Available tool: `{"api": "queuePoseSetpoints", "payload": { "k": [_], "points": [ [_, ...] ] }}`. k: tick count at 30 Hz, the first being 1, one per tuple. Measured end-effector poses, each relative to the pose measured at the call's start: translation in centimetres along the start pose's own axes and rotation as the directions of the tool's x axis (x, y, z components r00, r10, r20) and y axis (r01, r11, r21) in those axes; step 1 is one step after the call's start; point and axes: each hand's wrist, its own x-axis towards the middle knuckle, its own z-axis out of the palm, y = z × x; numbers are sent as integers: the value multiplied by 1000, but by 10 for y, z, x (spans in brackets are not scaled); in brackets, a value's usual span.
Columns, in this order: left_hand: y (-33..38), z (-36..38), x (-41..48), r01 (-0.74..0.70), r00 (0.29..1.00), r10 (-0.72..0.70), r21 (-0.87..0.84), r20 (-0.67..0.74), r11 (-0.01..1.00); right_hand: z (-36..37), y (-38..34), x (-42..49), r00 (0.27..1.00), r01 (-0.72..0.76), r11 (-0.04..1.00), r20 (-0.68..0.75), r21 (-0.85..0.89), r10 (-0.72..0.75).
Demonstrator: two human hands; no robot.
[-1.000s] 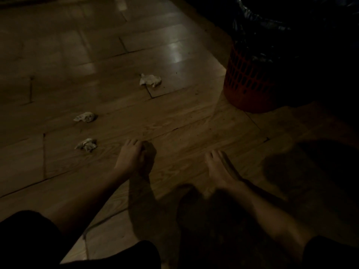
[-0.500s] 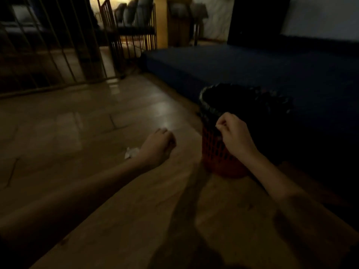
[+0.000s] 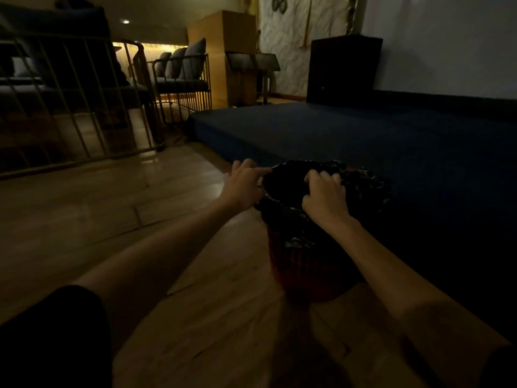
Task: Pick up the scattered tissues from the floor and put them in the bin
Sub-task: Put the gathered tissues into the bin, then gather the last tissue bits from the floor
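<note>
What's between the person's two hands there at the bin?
In the head view, the dark mouth of the bin, edged by its crumpled black liner, lies between the left hand and right hand. No tissue shows there.

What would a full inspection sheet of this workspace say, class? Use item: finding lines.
Surface: wooden floor, dimly lit.
Job's things: red bin with black liner stands on the floor beside the blue platform; no tissues in view.
Clutter: nothing seen.
Hands: left hand at the liner's rim, finger extended; right hand curled on the liner's near edge. Whether either holds a tissue cannot be told.
Cables: nothing seen.
Surroundings: metal railing, cushioned chairs, dark cabinet.
</note>
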Motion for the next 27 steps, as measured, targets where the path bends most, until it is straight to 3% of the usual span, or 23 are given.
{"api": "queuePoseSetpoints", "payload": {
  "k": [3,5,8,11,14,16,20,23,25,27],
  "points": [
    [-72,-21,-37,53,997,-56,61,47,997,20,-50,-8,941,286,943,-234,167,-244],
    [-129,-27,-79,141,978,-154,98,140,985,52,-94,-16,910,400,876,-231,269,-345],
    [-214,-19,-151,309,907,-346,179,238,934,133,-152,-28,894,386,847,76,367,-441],
    [-282,-4,-225,476,740,-576,336,346,813,234,-193,-36,789,300,870,410,391,-457],
    [-332,8,-285,541,583,-679,411,445,734,320,-212,-41,691,243,904,591,351,-416],
    [-351,8,-315,563,544,-696,410,469,717,363,-217,-48,664,266,904,616,335,-424],
    [-366,11,-345,616,605,-687,310,402,724,410,-219,-60,758,247,914,524,321,-389],
    [-362,19,-350,660,670,-691,209,272,722,406,-227,-78,842,258,941,426,220,-331],
    [-358,20,-348,707,673,-711,104,205,699,399,-238,-92,898,158,958,368,239,-240],
    [-362,16,-347,736,661,-732,48,167,675,390,-257,-112,902,86,940,374,330,-214]
  ]
}}
